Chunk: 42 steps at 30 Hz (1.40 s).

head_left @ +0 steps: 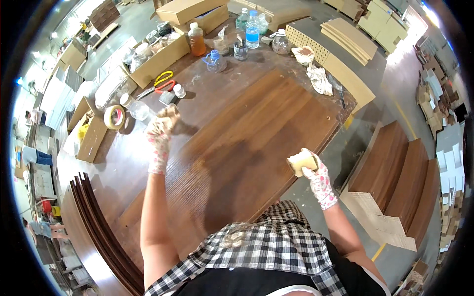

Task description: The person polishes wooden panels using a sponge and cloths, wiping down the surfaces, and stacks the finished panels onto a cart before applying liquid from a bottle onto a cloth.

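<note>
A large brown wood-grain panel (256, 123) lies flat on the table, with a wet-looking sheen on its near left part. My right hand (321, 185), in a white glove with pink dots, grips a tan pad with a dark edge (302, 162) above the panel's right edge. My left hand (162, 133), in a similar, brown-stained glove, is raised over the panel's left side with its fingers curled together. What they hold, if anything, is hidden. Just beyond them are a small grey piece (167, 97), a small white-capped bottle (179, 91) and red-handled scissors (165, 87).
A tape roll (114, 117), a clear bottle (138, 107) and an open carton (92, 138) stand at the left. Toward the back are an amber bottle (196, 42), a blue-labelled bottle (253, 32) and crumpled rags (320, 80). Stacked brown panels (390, 172) stand right of the table.
</note>
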Motion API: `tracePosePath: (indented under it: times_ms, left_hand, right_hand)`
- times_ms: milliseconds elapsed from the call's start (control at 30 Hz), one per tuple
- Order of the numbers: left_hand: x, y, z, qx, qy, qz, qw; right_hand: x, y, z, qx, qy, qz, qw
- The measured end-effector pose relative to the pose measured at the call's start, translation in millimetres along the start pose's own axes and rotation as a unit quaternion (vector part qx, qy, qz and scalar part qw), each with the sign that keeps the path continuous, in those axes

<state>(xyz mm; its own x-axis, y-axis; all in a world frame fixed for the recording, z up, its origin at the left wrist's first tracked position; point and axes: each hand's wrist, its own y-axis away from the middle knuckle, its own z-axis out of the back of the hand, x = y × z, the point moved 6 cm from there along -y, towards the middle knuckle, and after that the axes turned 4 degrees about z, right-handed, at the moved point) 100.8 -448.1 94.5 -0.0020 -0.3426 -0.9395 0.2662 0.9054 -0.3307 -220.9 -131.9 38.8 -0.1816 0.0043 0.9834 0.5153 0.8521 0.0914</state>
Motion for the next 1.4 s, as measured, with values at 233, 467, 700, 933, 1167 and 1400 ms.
tracePosePath:
  times_ms: [233, 467, 700, 933, 1167, 1400]
  left_hand:
    - [36.7, 71.5, -44.5, -0.021, -0.355, -0.024, 0.934]
    - [21.8, 127.3, -114.1, 0.043, -0.422, -0.04, 0.905]
    - [16.6, 132.4, -121.5, 0.05, -0.454, 0.018, 0.89]
    - [14.1, 130.1, -124.1, 0.044, -0.46, 0.008, 0.887]
    - [13.8, 124.7, -125.9, 0.047, -0.462, 0.011, 0.885]
    - [18.4, 126.3, -128.5, 0.047, -0.476, 0.011, 0.878]
  right_hand:
    - [-12.0, -43.0, -17.0, 0.059, 0.094, 0.008, 0.994]
    - [17.9, -180.5, -51.0, 0.175, 0.264, 0.156, 0.935]
    - [11.4, -279.9, -148.7, 0.309, 0.421, 0.272, 0.808]
    - [-25.3, -211.4, -267.8, 0.433, 0.361, 0.302, 0.769]
    - [16.3, -344.3, -116.6, 0.281, 0.453, 0.339, 0.775]
    - [1.0, -286.3, -178.7, 0.342, 0.361, 0.443, 0.746]
